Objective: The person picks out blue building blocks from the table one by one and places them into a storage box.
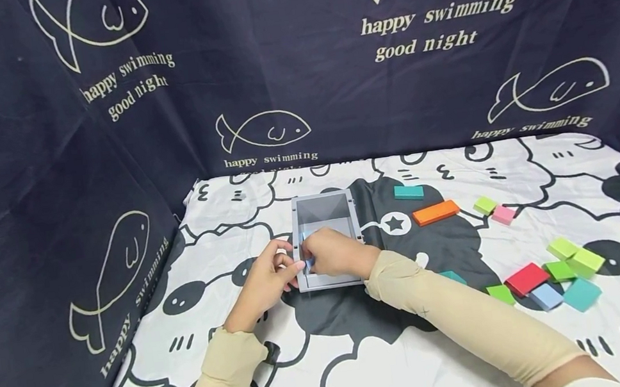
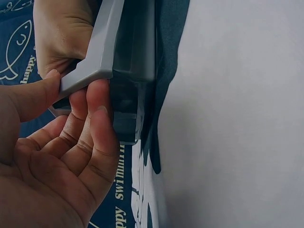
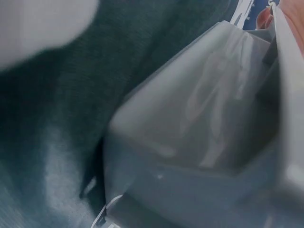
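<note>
A grey open-topped box (image 1: 323,210) with a raised rim stands on the cloth in the head view. My left hand (image 1: 267,281) pinches the box's left rim between thumb and fingers; in the left wrist view the thumb lies on top of the rim, with fingertips beneath it. My right hand (image 1: 336,251) reaches down into the box along its left wall, fingers curled around a blue block (image 1: 310,264) that is mostly hidden. From the right wrist, the box's smooth side wall (image 3: 199,114) fills the view, and the right hand's fingers are out of sight.
An orange block (image 1: 435,213), a teal block (image 1: 408,192), a lime block (image 1: 485,205) and a pink block (image 1: 503,215) lie right of the box. Nearer, a red block (image 1: 527,280) sits among several green, blue and teal ones. Dark printed curtains (image 1: 345,105) stand behind.
</note>
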`<state>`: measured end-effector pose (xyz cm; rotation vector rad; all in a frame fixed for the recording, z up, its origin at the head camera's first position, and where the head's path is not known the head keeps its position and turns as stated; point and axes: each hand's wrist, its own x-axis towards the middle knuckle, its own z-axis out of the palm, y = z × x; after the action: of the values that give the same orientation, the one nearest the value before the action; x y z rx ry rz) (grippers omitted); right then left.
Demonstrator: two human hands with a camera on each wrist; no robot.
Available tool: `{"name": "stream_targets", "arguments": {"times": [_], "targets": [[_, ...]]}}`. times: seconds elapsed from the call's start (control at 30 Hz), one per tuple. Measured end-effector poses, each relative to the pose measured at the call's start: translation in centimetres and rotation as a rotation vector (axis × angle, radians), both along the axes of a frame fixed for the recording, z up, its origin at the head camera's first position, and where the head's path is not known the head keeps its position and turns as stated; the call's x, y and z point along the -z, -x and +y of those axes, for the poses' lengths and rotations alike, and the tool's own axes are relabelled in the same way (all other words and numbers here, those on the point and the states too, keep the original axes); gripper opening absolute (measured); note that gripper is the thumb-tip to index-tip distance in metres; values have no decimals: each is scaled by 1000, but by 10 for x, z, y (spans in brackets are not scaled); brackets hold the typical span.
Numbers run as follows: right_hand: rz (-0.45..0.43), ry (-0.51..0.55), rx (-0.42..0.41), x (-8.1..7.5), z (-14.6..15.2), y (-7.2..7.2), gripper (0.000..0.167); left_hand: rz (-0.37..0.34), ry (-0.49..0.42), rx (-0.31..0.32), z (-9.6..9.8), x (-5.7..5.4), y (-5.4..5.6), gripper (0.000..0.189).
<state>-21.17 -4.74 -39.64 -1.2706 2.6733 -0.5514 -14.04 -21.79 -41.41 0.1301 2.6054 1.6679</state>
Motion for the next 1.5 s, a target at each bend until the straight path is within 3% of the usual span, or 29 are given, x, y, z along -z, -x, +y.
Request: {"name": "stream_targets", "arguments": {"times": [0.53,0.87,1.13,1.5], "targets": [[16,15,-25,1,1,-1,11,-6,-3,-8,1,0,-1,29],[-10,7,-29,-2,3,-3,9,41,-3,14,0,5,-1,27],[3,-21,-37,-4,3,-3,8,-6,-14,3,1,1,-1,30],[-3,-24,-44,-7,4,-4,7,1,-29,4,0,2,-1,30]]}}
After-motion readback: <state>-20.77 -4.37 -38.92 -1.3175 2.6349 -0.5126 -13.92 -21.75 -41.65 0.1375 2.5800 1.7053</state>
